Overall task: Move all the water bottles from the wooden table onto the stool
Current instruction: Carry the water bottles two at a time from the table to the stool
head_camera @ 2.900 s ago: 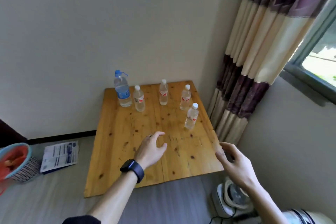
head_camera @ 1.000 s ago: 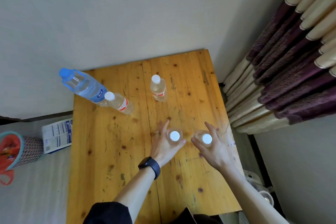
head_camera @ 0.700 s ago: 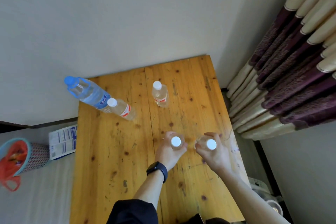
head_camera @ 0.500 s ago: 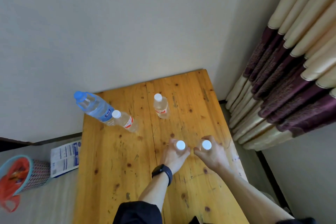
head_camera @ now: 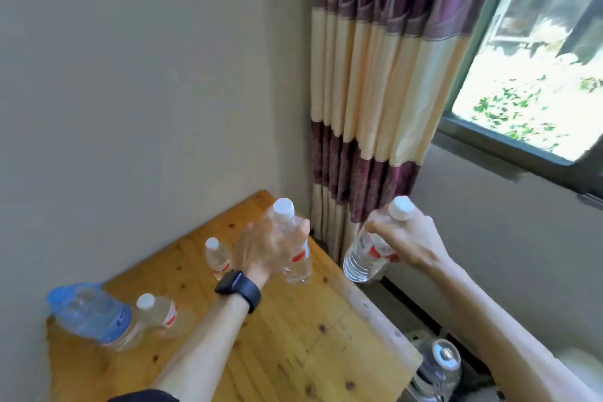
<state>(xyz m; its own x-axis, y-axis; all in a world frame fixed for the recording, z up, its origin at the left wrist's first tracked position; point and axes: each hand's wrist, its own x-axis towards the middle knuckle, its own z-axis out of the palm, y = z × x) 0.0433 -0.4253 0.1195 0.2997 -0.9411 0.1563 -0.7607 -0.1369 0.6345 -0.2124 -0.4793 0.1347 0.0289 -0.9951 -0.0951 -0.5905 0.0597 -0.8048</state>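
Fingers [head_camera: 301, 229] of the left hand [head_camera: 267, 248] are curled round a white-capped water bottle [head_camera: 298, 263], gripping it just below the neck. Hand and bottle are both blurred, so I cannot tell whether its base touches the counter [head_camera: 293, 343] or hangs just over it, near the right edge. A dark watch [head_camera: 238, 290] sits on that wrist.

The right hand [head_camera: 409, 238] holds a second water bottle [head_camera: 363, 259] in much the same way, its fingers wrapped over the shoulder under the cap. This one is tilted, with its base swung down and to the left. It hangs in the air past the counter's right edge, in front of the striped curtain [head_camera: 375, 75].

Three more stand on the wooden counter. A small clear bottle [head_camera: 217, 254] is near the back, just left of the left hand. A small red-labelled bottle [head_camera: 160, 313] is toward the left side. A large blue bottle [head_camera: 93, 316] is right against it at the left corner.

On the floor by the counter's near right corner sits a clear rounded thing [head_camera: 439, 365] that I cannot make out. A window [head_camera: 538, 59] is on the right, and a plain wall [head_camera: 130, 75] runs behind the counter.
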